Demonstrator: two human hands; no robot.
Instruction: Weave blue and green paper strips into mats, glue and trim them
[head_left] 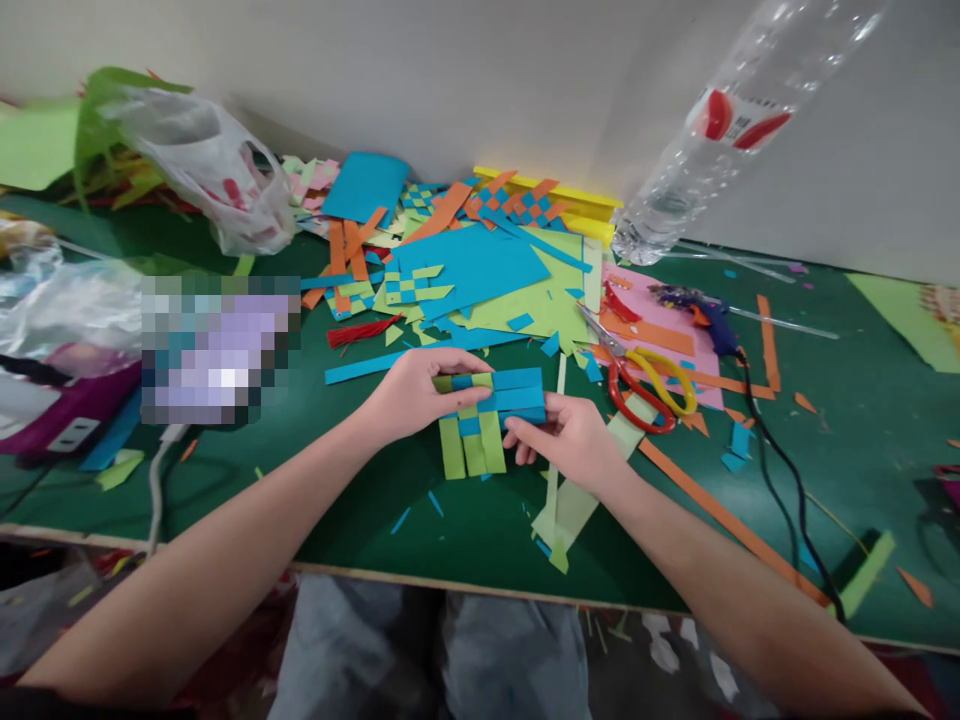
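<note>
Blue and light green paper strips cross over and under each other in a small woven paper piece, held just above the table. My left hand pinches its left and upper side, with the thumb lying across the front. At the right ends of the blue strips, my right hand grips with thumb and fingers; some of its fingertips are hidden behind the paper. Green strip ends hang toward me, and blue ends point right. Beyond my right hand lie scissors with red and yellow handles.
A green table carries cut paper scraps, a blue sheet and finished-looking woven pieces. A clear bottle stands at the back right, near a corded blue glue gun. Plastic bags and a blurred-out device lie left.
</note>
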